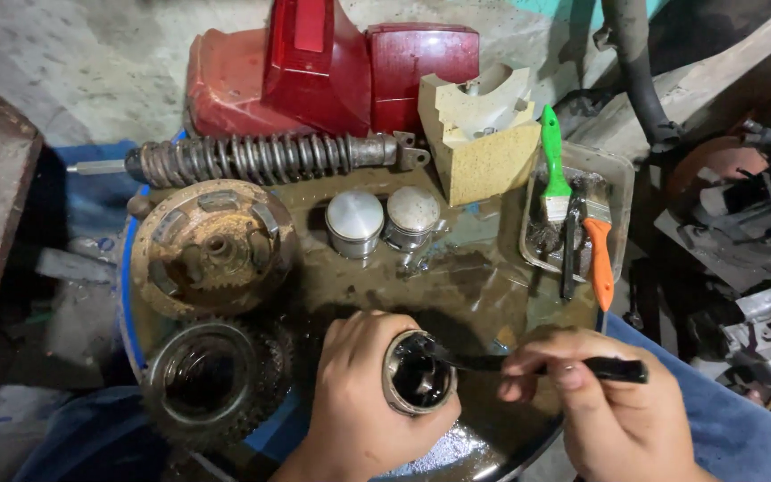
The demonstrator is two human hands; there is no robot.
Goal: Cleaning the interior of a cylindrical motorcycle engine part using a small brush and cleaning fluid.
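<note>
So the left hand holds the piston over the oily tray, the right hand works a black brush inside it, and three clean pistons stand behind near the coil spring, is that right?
Not quite. The head view shows two clean pistons behind, not three. The rest stands: the left hand holds the piston over the oily tray, the right hand works the black brush inside it, near the coil spring.

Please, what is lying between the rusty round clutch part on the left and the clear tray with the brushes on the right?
In the head view, two upright metal pistons stand side by side on the oily tabletop between the rusty clutch part and the brush tray.
</note>
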